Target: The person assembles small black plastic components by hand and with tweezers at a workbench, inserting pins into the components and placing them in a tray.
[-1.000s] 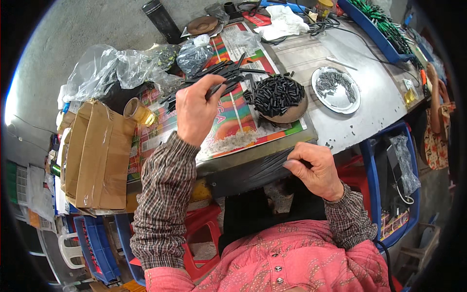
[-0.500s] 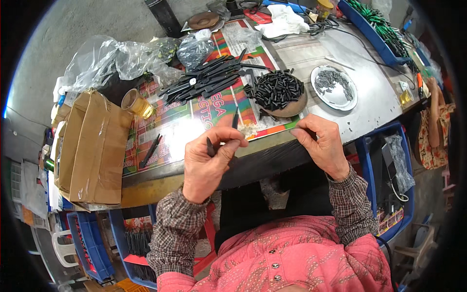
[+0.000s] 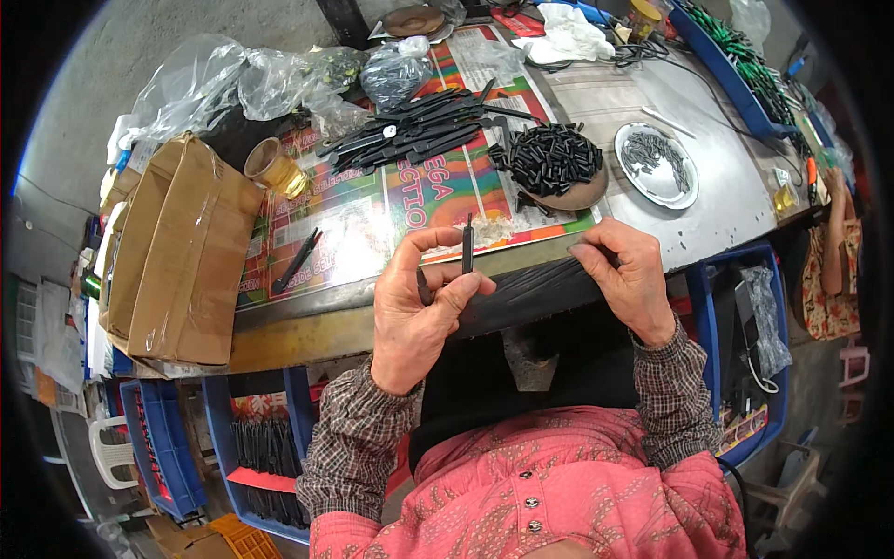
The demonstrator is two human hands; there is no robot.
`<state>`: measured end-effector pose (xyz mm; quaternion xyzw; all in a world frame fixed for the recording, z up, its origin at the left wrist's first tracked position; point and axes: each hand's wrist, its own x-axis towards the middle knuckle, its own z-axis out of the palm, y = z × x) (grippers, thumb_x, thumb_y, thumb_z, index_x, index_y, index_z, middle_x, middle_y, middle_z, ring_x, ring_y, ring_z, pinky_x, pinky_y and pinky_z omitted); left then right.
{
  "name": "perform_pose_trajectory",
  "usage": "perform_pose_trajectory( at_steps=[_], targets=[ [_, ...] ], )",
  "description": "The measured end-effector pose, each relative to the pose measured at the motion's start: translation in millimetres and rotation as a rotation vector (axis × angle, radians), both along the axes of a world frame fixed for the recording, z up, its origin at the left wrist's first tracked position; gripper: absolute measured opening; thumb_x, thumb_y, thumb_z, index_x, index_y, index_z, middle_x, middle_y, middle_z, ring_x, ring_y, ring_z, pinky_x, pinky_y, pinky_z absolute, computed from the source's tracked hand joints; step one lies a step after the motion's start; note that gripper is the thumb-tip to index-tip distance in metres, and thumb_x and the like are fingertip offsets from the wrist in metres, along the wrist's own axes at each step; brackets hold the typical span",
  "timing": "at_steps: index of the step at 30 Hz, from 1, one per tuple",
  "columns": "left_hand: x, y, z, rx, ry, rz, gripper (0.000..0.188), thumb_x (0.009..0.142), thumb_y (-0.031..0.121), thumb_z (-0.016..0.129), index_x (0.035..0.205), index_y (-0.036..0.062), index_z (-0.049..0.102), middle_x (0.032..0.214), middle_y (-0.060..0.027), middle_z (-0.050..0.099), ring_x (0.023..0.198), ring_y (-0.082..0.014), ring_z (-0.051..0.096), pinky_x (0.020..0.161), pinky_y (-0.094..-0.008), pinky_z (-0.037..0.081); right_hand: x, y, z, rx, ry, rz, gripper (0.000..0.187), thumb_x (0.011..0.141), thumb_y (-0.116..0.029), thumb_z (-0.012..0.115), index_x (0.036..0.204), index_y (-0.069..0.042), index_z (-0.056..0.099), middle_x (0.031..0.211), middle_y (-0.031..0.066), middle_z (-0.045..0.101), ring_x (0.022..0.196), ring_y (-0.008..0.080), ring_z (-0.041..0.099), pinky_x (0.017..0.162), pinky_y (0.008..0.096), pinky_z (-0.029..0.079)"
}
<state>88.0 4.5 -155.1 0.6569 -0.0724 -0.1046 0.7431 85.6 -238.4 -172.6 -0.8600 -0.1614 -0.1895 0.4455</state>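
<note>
My left hand (image 3: pixel 410 321) is closed around a slim black stick (image 3: pixel 467 247), pinched by thumb and fingers. It stands upright with a narrower tip, and another dark end shows at the palm. My right hand (image 3: pixel 630 278) is held apart from it at the table's front edge, thumb and fingertips together; anything between them is too small to make out. Beyond that hand a heap of short black tubes (image 3: pixel 557 156) fills a round brownish dish (image 3: pixel 585 194). To its right, small grey pins (image 3: pixel 650 149) lie on a white plate (image 3: pixel 685 199).
Long flat black pieces (image 3: pixel 410 135) are piled mid-table, with a few dark sticks (image 3: pixel 298 261) nearer. An open cardboard box (image 3: pixel 196 270) and a cup of yellow liquid (image 3: pixel 277 170) stand left. Blue crates (image 3: pixel 778 373) flank me below the table. Another person's arm (image 3: pixel 835 224) is at far right.
My left hand has turned the black stick so that more of it shows, upright between the fingers. The right hand keeps its pinched pose. The whole view has shifted slightly.
</note>
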Motion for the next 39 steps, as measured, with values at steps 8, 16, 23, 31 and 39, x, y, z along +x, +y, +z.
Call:
perform_pose_trajectory(
  at_steps=[8, 16, 23, 31, 39],
  targets=[
    [-11.6, 9.8, -6.1, 0.017, -0.016, -0.025, 0.025, 0.091, 0.009, 0.06, 0.114, 0.0007, 0.056, 0.086, -0.0059, 0.069, 0.06, 0.0001, 0.053, 0.049, -0.013, 0.039, 8.6, -0.7, 3.6, -0.009, 0.008, -0.09, 0.009, 0.082, -0.002, 0.066, 0.085, 0.005, 0.06, 0.073, 0.0097, 0.058, 0.064, 0.0156, 0.053, 0.059, 0.0276, 0.043],
    [-28.9, 34.3, -10.6, 0.016, -0.037, -0.022, 0.023, 0.093, 0.011, 0.061, 0.112, -0.0017, 0.057, 0.086, -0.0061, 0.067, 0.078, -0.0077, 0.063, 0.063, -0.0187, 0.049, 54.5, -15.9, 4.5, -0.364, -0.058, -0.194, 0.015, 0.082, -0.005, 0.063, 0.094, 0.002, 0.062, 0.081, 0.0141, 0.058, 0.069, 0.0287, 0.058, 0.062, 0.0361, 0.044],
    [-38.5, 46.2, -14.8, 0.001, -0.006, 0.004, 0.023, 0.093, 0.012, 0.061, 0.112, -0.0021, 0.057, 0.086, -0.0066, 0.067, 0.08, -0.0092, 0.063, 0.065, -0.0203, 0.05, 77.8, -17.8, -0.9, -0.623, -0.116, -0.289, 0.021, 0.081, -0.008, 0.064, 0.1, 0.0, 0.063, 0.089, 0.0148, 0.058, 0.081, 0.0343, 0.059, 0.069, 0.041, 0.045],
    [-41.1, 51.6, -19.8, -0.041, -0.003, 0.019, 0.024, 0.094, 0.013, 0.061, 0.112, -0.0018, 0.058, 0.087, -0.0063, 0.067, 0.081, -0.0089, 0.063, 0.065, -0.0203, 0.05, 81.0, -14.3, -4.8, -0.712, -0.161, -0.325, 0.015, 0.081, -0.007, 0.063, 0.095, -0.002, 0.062, 0.087, 0.0126, 0.058, 0.081, 0.0331, 0.059, 0.07, 0.0405, 0.046],
    [-43.9, 57.0, -20.9, -0.036, 0.032, 0.034, 0.025, 0.093, 0.014, 0.061, 0.113, -0.0017, 0.058, 0.087, -0.0064, 0.067, 0.081, -0.0094, 0.063, 0.065, -0.0205, 0.05, 80.2, -12.5, -5.4, -0.692, -0.183, -0.338, 0.012, 0.081, -0.008, 0.064, 0.093, -0.003, 0.063, 0.084, 0.011, 0.059, 0.08, 0.0301, 0.06, 0.069, 0.0384, 0.046]
  ],
)
